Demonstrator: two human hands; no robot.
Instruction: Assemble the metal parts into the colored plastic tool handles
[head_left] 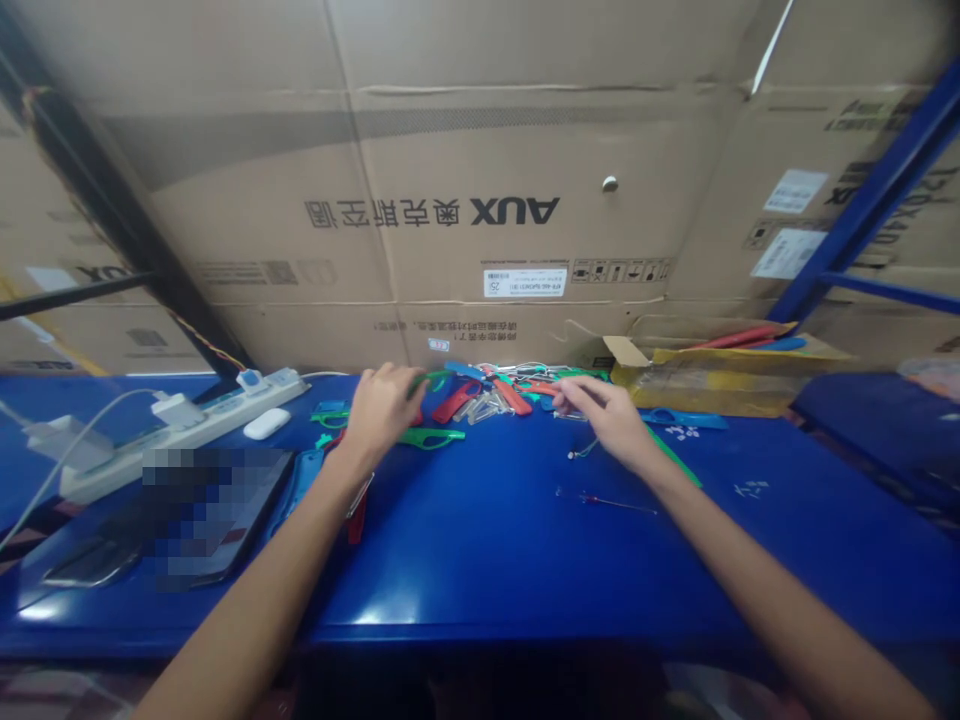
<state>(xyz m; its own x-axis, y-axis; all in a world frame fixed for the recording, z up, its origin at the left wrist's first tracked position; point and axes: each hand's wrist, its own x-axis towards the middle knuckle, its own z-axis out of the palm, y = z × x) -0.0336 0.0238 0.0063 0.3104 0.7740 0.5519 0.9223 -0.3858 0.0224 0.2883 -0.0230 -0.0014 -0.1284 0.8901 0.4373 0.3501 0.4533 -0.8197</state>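
Observation:
My left hand [386, 402] is closed, thumb and fingers pinched on a green plastic piece [436, 381] at the back of the blue table. My right hand [606, 415] has its fingers pressed together by an orange-red plastic piece [540, 389]; what they pinch, if anything, is too small to make out. Between the hands is a pile of red, green and blue plastic pieces with clear tubes [484, 407] and thin metal parts. A green casing with a looped opening [431, 438] lies beside my left hand. A thin rod with a red section [619, 502] lies nearer to me.
A power strip [184, 432] with plugs, a white case [267, 424] and a dark, partly blurred device [247, 515] sit at left. An open cardboard box [720, 385] holds coloured pieces at back right. Small white bits [751, 489] lie at right. Cardboard [450, 150] walls the back.

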